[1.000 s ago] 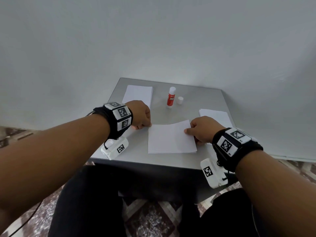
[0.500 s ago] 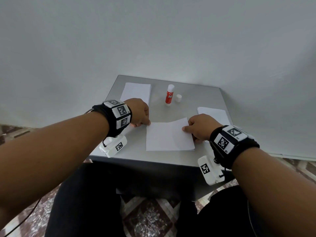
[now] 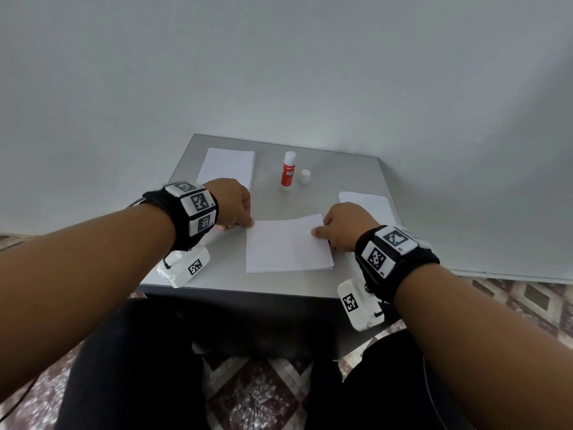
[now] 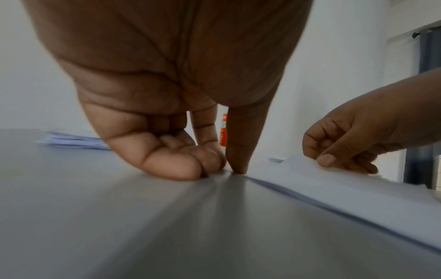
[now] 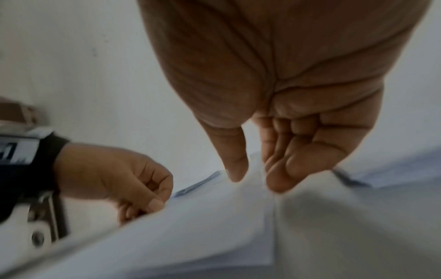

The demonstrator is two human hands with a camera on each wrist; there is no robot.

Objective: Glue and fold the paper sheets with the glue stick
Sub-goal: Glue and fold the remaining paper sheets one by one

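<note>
A white paper sheet point(image 3: 288, 246), folded over with its raised far edge bowed, lies at the middle of the grey table point(image 3: 350, 169). My left hand point(image 3: 235, 209) pinches its far left corner, thumb and curled fingers point(image 4: 207, 166) meeting at the paper's edge point(image 4: 334, 190). My right hand point(image 3: 341, 225) pinches the far right corner, thumb point(image 5: 235, 166) on top and fingers point(image 5: 286, 169) under the sheet point(image 5: 214, 226). The red-and-white glue stick point(image 3: 288, 172) stands uncapped at the back, its white cap point(image 3: 305, 176) beside it.
A stack of white sheets point(image 3: 228, 164) lies at the back left, partly behind my left hand. Another stack point(image 3: 369, 203) lies at the right edge behind my right hand. A white wall stands close behind and right of the table. My legs are under the front edge.
Both hands keep their pinch on the sheet's far corners. The paper has barely shifted; only the head view has moved slightly.
</note>
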